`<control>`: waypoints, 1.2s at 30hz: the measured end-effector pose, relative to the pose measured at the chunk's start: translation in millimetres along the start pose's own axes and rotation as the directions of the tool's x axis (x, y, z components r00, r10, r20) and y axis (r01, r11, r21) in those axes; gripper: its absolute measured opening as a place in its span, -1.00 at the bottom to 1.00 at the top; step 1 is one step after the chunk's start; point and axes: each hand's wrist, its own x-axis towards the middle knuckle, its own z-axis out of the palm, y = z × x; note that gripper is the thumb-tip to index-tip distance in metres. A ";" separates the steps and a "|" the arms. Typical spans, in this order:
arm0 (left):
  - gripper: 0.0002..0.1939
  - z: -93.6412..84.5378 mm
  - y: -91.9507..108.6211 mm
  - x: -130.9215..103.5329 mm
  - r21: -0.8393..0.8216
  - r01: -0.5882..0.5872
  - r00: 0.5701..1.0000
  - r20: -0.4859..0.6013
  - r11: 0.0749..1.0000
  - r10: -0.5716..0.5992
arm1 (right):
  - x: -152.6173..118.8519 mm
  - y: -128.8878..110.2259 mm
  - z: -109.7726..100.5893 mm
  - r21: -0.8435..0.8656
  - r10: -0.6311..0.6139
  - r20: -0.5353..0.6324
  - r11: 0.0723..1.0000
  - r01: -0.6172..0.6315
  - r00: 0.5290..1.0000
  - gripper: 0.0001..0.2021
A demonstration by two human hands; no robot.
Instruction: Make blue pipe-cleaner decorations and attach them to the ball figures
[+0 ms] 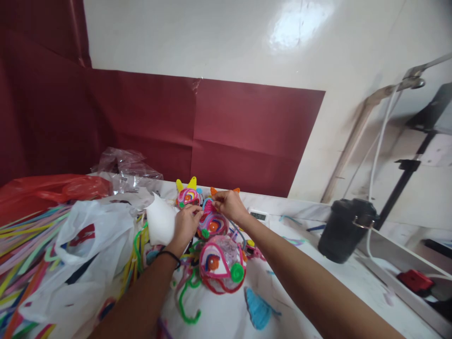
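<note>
My left hand (188,225), with a black band at the wrist, pinches the left side of a small pink and blue pipe-cleaner piece (207,205). The fingers of my right hand (229,205) are closed at its upper right side. Just below, touching or close behind it, is a ball wrapped in pink and purple pipe cleaners (214,227) with an orange-centred eye. Nearer to me sits a larger clear ball (223,263) with pink and red outlines, an orange eye and a green coil. A finished-looking ball with yellow points (189,194) stands behind my left hand.
White plastic bags (88,245) and bundles of coloured pipe cleaners (24,254) lie at left, near a red bag (52,190). A blue pipe-cleaner leaf (259,308) and a green strand (189,315) lie in front. A black bin-like container (344,230) stands right.
</note>
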 end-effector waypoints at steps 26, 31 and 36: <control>-0.61 -6.1 20.2 0.3 0.107 -0.303 0.945 -0.095 0.947 0.313 | -4.4 -11.8 -6.1 -0.006 -0.136 -0.178 0.991 0.137 0.975 -0.83; -0.59 -7.6 26.9 -2.0 0.135 -0.290 0.951 -0.072 0.948 0.301 | -3.9 -15.9 -7.1 -0.012 -0.133 -0.210 0.991 0.134 0.969 -0.84; -0.58 -7.1 29.1 -2.7 0.131 -0.283 0.951 -0.090 0.950 0.296 | -3.0 -18.4 -5.8 -0.005 -0.110 -0.214 0.994 0.112 0.971 -0.83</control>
